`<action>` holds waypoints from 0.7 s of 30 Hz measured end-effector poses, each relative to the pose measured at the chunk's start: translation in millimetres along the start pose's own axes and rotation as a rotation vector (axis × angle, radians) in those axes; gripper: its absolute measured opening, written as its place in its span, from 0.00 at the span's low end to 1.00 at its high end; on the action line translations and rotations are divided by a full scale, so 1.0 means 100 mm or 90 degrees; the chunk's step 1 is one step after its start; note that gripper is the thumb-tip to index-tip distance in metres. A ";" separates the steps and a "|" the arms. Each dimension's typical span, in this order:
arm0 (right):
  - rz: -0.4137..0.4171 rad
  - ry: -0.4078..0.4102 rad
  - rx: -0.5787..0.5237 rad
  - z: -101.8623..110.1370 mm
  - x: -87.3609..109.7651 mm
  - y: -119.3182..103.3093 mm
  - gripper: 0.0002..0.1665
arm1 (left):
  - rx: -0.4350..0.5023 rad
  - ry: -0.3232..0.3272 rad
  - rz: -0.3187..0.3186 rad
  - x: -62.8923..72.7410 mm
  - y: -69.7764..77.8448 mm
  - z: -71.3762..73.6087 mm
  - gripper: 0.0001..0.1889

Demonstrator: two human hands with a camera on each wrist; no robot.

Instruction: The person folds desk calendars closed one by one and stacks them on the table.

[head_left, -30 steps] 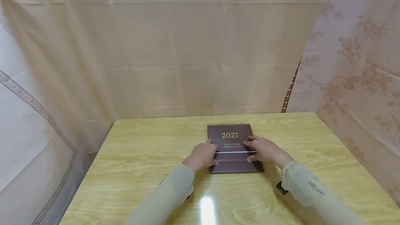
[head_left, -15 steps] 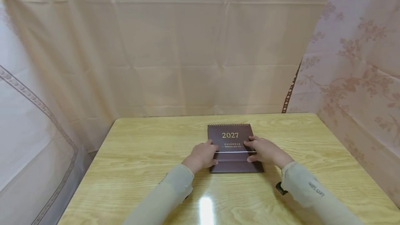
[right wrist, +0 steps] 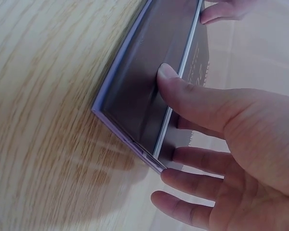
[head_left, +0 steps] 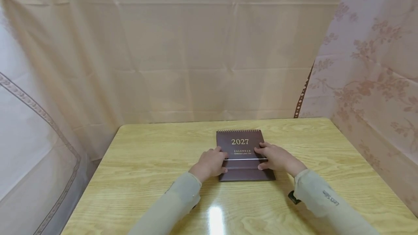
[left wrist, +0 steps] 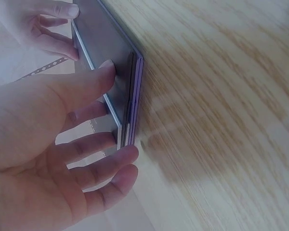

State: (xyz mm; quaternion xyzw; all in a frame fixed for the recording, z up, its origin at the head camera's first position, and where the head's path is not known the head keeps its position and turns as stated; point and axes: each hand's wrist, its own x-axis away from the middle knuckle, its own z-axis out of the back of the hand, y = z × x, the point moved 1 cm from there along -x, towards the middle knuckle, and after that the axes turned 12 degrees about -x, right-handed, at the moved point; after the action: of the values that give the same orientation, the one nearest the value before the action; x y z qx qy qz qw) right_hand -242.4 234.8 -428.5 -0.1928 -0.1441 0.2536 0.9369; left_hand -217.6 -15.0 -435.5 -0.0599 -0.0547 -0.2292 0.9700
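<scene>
A dark brown 2027 desk calendar (head_left: 240, 146) lies low on the table, its coil binding along the far edge and gold lettering on the cover. My left hand (head_left: 210, 162) rests on its left side, the thumb (left wrist: 103, 77) on the lower brown panel and the other fingers over the cover and side edge. On the opposite side my right hand (head_left: 279, 158) touches it in much the same way, its thumb (right wrist: 171, 82) below the pale edge of the cover. The outer fingers of both hands extend past the calendar's side, fairly straight.
The table (head_left: 147, 155) has a light wood-grain top with a bright reflection near its front. A beige curtain (head_left: 176, 61) hangs behind it, with a floral cloth (head_left: 369, 82) on the right and a white cloth (head_left: 26, 144) on the left.
</scene>
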 end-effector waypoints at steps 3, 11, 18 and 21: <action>0.007 -0.003 0.003 0.01 0.01 0.00 0.42 | -0.005 0.001 0.000 0.01 0.00 -0.01 0.25; 0.019 -0.033 0.020 -0.03 0.12 0.03 0.40 | -0.035 0.002 -0.009 0.07 -0.01 -0.05 0.27; -0.035 -0.051 0.018 -0.12 0.21 0.08 0.43 | -0.080 -0.030 -0.012 0.19 0.00 -0.15 0.32; -0.030 -0.007 0.015 -0.10 0.23 0.10 0.43 | -0.072 0.014 -0.015 0.21 -0.10 -0.21 0.36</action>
State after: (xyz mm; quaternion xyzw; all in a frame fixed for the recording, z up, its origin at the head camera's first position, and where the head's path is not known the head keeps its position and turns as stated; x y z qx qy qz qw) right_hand -224.0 252.2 -437.9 -0.1767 -0.1504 0.2344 0.9440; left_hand -201.7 -35.7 -452.7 -0.1113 -0.0316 -0.2443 0.9628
